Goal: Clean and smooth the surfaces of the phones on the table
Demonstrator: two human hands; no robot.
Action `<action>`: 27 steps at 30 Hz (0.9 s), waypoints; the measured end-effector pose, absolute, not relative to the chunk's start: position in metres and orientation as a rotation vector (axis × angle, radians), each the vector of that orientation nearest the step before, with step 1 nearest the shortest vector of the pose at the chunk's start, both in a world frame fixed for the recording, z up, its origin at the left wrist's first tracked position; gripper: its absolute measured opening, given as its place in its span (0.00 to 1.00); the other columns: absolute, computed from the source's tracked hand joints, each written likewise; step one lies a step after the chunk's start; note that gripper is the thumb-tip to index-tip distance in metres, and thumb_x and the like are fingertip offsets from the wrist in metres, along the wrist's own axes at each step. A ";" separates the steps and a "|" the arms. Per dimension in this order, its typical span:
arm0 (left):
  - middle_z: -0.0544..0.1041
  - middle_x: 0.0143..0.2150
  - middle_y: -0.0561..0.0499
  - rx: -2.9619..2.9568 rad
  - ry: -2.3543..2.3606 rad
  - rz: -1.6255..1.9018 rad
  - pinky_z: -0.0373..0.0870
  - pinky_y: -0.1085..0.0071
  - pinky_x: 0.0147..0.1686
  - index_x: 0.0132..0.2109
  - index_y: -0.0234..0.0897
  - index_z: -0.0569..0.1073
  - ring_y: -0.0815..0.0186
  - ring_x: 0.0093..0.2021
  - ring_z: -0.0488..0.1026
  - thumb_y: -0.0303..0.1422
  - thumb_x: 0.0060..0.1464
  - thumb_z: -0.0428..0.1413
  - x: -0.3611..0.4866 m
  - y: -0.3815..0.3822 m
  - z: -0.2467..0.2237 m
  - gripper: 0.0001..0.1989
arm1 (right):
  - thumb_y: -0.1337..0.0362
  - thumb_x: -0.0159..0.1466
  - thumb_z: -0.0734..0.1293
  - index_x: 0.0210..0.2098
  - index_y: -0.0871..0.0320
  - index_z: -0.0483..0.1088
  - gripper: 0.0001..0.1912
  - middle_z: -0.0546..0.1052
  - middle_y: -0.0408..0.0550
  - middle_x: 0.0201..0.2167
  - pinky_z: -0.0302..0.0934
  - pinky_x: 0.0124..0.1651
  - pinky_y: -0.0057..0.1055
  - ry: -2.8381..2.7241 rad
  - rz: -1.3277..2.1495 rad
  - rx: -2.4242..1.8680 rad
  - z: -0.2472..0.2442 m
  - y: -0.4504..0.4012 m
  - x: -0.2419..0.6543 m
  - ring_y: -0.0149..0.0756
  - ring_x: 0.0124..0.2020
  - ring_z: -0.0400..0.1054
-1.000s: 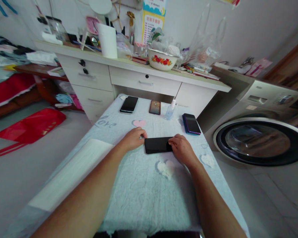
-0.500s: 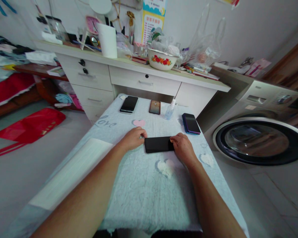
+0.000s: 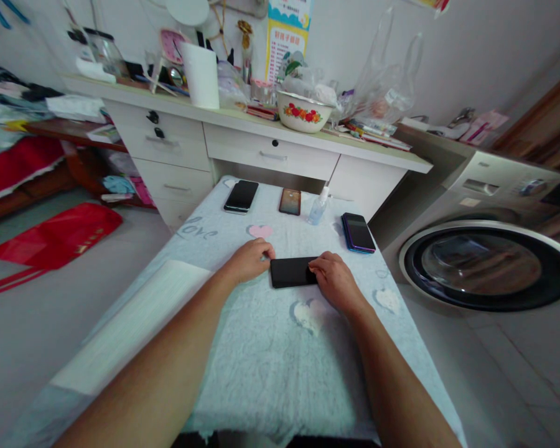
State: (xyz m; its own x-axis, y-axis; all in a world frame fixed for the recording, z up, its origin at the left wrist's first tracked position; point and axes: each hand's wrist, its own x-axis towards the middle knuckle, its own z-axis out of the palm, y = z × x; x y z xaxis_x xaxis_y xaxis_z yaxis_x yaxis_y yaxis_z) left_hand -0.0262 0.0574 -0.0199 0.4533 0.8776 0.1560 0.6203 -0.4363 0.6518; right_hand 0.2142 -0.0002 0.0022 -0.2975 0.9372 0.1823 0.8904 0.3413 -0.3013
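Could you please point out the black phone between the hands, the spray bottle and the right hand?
Black phone (image 3: 290, 272): head view, its dark upper face.
Spray bottle (image 3: 315, 213): head view, its bluish body.
Right hand (image 3: 335, 277): head view, its back.

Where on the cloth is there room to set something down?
Bare cloth lies between the forearms, nearer than the black phone, and in a smaller patch between that phone and the brown flat item. The desk behind is crowded around the bowl.

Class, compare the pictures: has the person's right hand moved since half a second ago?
Yes. The right hand has shifted slightly left over the dark phone, judged against the pink heart on the tablecloth.
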 end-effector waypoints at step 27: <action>0.72 0.35 0.50 2.210 1.257 0.639 0.66 0.72 0.38 0.32 0.34 0.74 0.66 0.37 0.70 0.21 0.44 0.52 -0.026 0.059 -0.021 0.09 | 0.72 0.65 0.60 0.38 0.58 0.77 0.13 0.73 0.49 0.36 0.56 0.46 0.28 -2.287 0.176 -1.624 0.003 0.001 0.206 0.34 0.40 0.64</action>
State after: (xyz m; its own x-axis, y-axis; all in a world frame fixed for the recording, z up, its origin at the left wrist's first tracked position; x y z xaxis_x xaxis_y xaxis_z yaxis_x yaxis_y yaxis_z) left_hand -0.0260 0.0590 -0.0210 0.4593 0.8762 0.1457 0.6338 -0.4382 0.6374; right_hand 0.2063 0.0006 0.0026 -0.2958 0.9353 0.1943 0.8946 0.3425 -0.2870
